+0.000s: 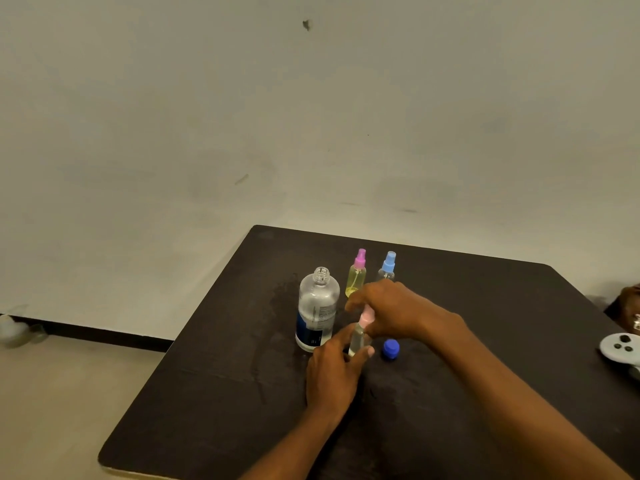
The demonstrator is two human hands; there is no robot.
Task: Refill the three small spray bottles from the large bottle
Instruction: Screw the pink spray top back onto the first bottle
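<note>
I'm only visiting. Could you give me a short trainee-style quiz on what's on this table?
1. True or false: the large bottle stands uncapped.
2. Which bottle do the left hand and right hand hold? A) yellow bottle B) blue-topped bottle C) pale-pink-topped bottle
3. Fill in: the blue cap lies on the ____.
Key: 1 true; 2 C; 3 table.

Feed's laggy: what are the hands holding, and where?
One small spray bottle: left hand grips its body, right hand grips its pink top.
</note>
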